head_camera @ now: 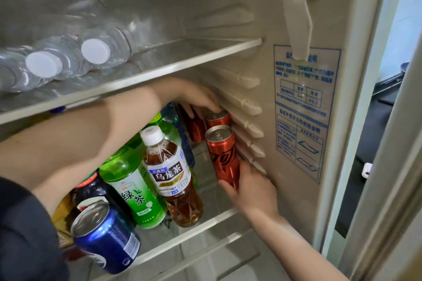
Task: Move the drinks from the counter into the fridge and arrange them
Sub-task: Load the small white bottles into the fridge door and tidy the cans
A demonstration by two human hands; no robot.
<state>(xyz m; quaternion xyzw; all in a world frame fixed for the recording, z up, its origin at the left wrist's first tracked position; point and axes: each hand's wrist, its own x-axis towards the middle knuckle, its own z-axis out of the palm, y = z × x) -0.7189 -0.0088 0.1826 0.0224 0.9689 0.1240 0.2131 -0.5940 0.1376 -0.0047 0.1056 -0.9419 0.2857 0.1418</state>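
I look into an open fridge. My right hand (250, 186) grips a tall red cola can (222, 153) near the right wall, above the lower glass shelf (194, 231). My left hand (197, 96) reaches deep under the upper shelf, its fingers on top of a second red can (217, 118), with a third red can (195, 129) beside it. A brown oolong tea bottle (173, 178), a green tea bottle (132, 189) and a blue can (106, 237) stand on the shelf's left part.
Several clear water bottles (68, 59) lie on the upper shelf (159, 68). More bottles stand behind the tea bottles, partly hidden by my left arm. Ribbed shelf rails (249, 121) line the right wall beside a blue instruction sticker (303, 107).
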